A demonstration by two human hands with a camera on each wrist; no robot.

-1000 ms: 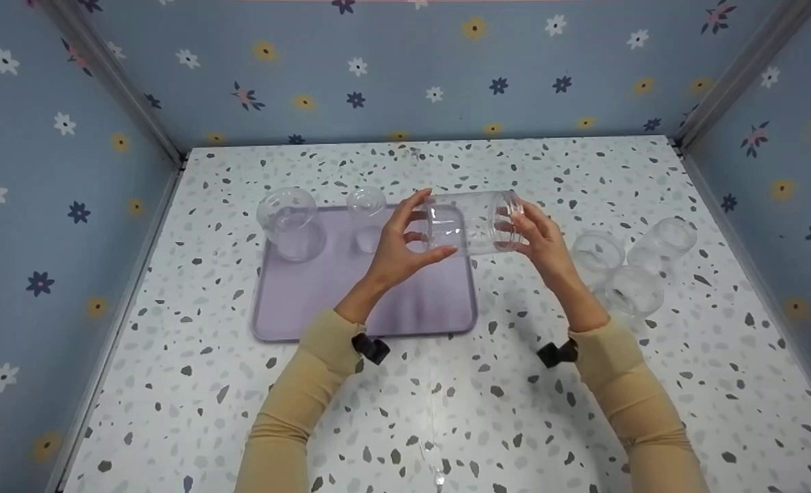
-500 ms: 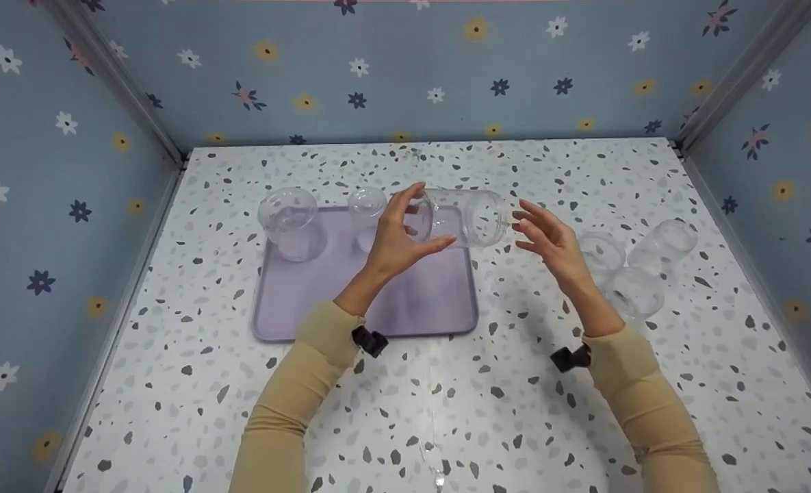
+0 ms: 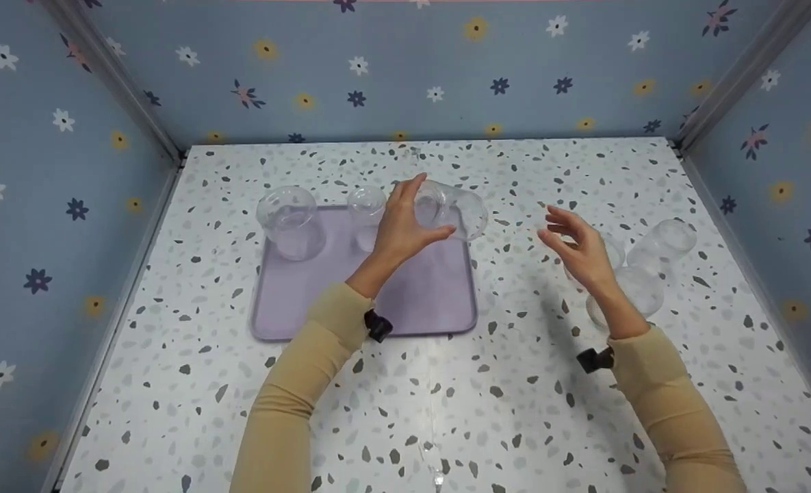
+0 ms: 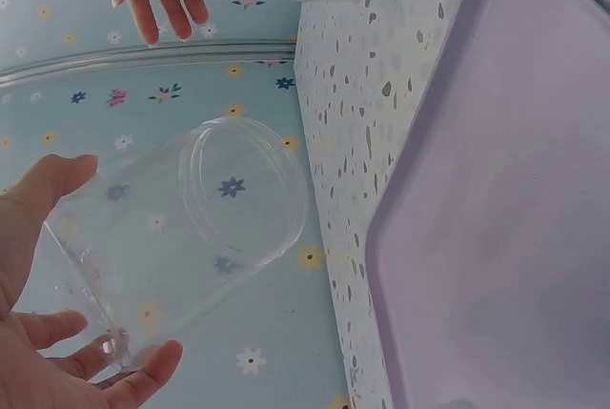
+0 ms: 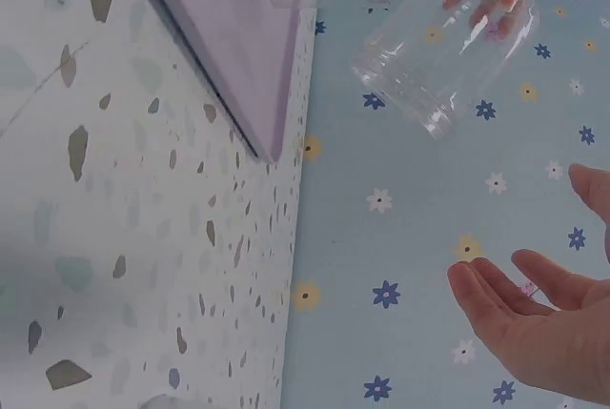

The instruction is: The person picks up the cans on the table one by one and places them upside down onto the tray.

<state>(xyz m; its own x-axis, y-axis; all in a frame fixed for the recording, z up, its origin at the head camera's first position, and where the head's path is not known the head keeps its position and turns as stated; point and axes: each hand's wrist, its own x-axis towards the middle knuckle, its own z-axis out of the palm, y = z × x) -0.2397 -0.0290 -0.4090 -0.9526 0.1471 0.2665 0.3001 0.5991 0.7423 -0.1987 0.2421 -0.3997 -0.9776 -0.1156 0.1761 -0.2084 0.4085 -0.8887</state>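
Observation:
A clear plastic jar (image 3: 472, 213) hangs tilted above the back right corner of the lilac tray (image 3: 323, 301). My left hand (image 3: 404, 231) grips its closed end, thumb on one side and fingers on the other; the left wrist view shows the jar's ringed mouth (image 4: 243, 190) pointing away from the palm. My right hand (image 3: 578, 248) is apart from the jar, holding nothing, with fingers loosely bent. Beneath and behind it are the transparent jars on the right. In the right wrist view, the right hand (image 5: 548, 328) appears well below the jar (image 5: 443, 47).
Two clear jars, a wide one (image 3: 297, 233) and a narrow one (image 3: 367, 205), stand at the tray's back edge. Right of the tray, a narrow jar (image 3: 666, 245) and a round one (image 3: 636, 293) stand on the speckled table (image 3: 501, 411). Flowered walls (image 3: 405, 75) enclose the table.
My right hand has let go of the jar's mouth end and moved right, toward the jars there. The left hand still grips the jar, now turned and slightly farther back.

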